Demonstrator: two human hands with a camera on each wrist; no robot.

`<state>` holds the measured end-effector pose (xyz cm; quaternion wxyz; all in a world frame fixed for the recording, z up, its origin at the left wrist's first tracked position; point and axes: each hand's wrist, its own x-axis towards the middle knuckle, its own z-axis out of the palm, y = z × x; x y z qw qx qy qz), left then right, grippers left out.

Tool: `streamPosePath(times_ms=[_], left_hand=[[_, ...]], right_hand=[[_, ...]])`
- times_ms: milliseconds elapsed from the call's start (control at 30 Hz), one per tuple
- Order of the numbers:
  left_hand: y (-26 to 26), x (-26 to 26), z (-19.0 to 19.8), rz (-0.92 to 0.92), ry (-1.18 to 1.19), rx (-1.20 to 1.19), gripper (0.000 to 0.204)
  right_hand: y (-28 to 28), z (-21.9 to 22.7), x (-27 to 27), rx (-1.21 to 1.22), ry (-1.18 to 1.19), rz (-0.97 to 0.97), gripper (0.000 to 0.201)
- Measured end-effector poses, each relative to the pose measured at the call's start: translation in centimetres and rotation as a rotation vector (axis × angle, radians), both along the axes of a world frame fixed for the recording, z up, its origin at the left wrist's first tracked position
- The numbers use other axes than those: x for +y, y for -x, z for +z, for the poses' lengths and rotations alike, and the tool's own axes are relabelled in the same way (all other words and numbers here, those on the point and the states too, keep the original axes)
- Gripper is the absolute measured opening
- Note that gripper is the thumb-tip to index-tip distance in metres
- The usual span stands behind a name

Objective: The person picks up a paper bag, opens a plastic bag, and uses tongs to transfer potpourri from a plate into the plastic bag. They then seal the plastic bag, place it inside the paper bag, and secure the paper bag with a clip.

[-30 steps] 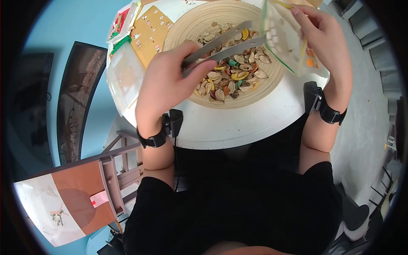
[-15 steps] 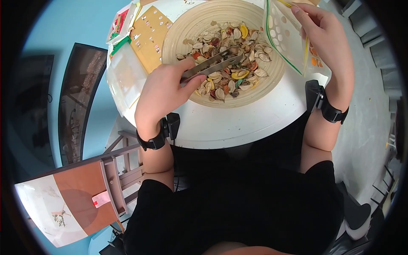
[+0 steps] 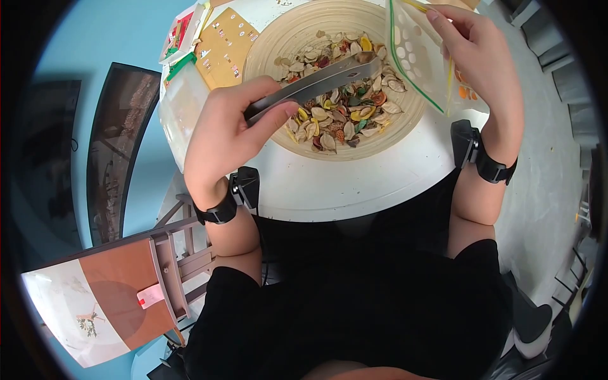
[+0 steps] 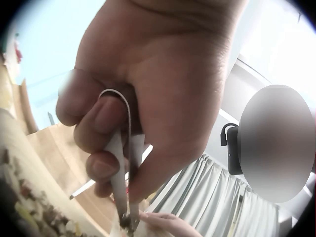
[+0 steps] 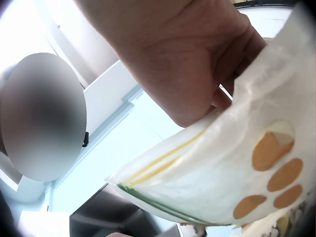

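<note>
Metal tongs are gripped in the left hand, their tips near the zip bag's left edge, above the dried petals in a round wooden bowl. In the left wrist view the left hand curls round the tongs, and something small and dark shows between the tips. The right hand pinches the top edge of a clear zip bag at the bowl's right side. Orange ovals mark the bag in the right wrist view, below the right hand.
A brown dotted sheet, a clear plastic pouch and a white box with red contents lie left of the bowl on the white table. A wooden chair stands at the lower left.
The tongs dipped into the petals, then rose toward the bag with their tips closer together. The left hand has moved slightly left; the bag has shifted a little left.
</note>
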<state>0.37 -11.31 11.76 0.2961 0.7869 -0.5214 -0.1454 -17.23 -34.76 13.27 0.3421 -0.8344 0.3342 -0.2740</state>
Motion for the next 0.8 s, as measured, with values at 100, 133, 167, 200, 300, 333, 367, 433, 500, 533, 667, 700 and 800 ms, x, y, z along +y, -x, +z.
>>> streamPosePath(times_ms=[100,133,167,200,300,333,367,433,500,533,667,700,800], left_hand=[[0.2,-0.6,0.1,-0.017,0.077,0.035,0.021],[0.3,-0.9,0.0,-0.019,0.08,0.035,0.021],[0.6,-1.3,-0.2,-0.003,0.068,0.012,0.02],[0.9,-1.8,-0.5,0.015,0.055,-0.012,0.02],[1.2,-2.2,-0.6,0.04,0.012,-0.012,0.02],[1.2,-2.2,-0.7,0.044,-0.004,0.0,0.02],[1.1,-2.0,-0.6,0.041,-0.035,0.003,0.02],[0.7,-1.4,-0.6,0.035,-0.098,0.007,0.02],[0.6,-1.3,-1.2,0.022,-0.094,-0.017,0.021],[0.6,-1.2,-1.6,0.016,-0.092,-0.029,0.022],[1.4,-1.9,-2.7,0.012,-0.138,-0.117,0.026],[1.5,-2.0,-2.7,0.009,-0.152,-0.129,0.027],[1.6,-1.6,-2.5,0.01,-0.151,-0.162,0.027]], right_hand=[[-0.2,0.2,-0.2,0.012,-0.098,0.055,0.029],[-0.2,0.3,-0.1,0.026,-0.127,0.063,0.029],[-0.3,0.6,0.1,0.04,-0.156,0.072,0.029],[-0.4,0.8,0.2,0.054,-0.185,0.081,0.029],[-1.1,1.7,0.3,0.128,-0.213,-0.033,0.029],[-0.9,1.4,0.4,0.066,-0.148,-0.043,0.028],[-0.5,0.9,0.5,0.004,-0.083,-0.054,0.028],[0.0,-0.1,0.1,-0.05,0.032,-0.074,0.028],[0.1,-0.7,-0.8,-0.041,0.085,-0.078,0.028],[0.1,-0.9,-1.4,-0.041,0.087,-0.073,0.028],[0.0,-1.4,-1.7,-0.073,0.139,-0.06,0.028],[0.0,-1.4,-1.5,-0.071,0.164,-0.06,0.028],[0.2,-0.9,-1.2,-0.044,0.163,-0.046,0.028]])
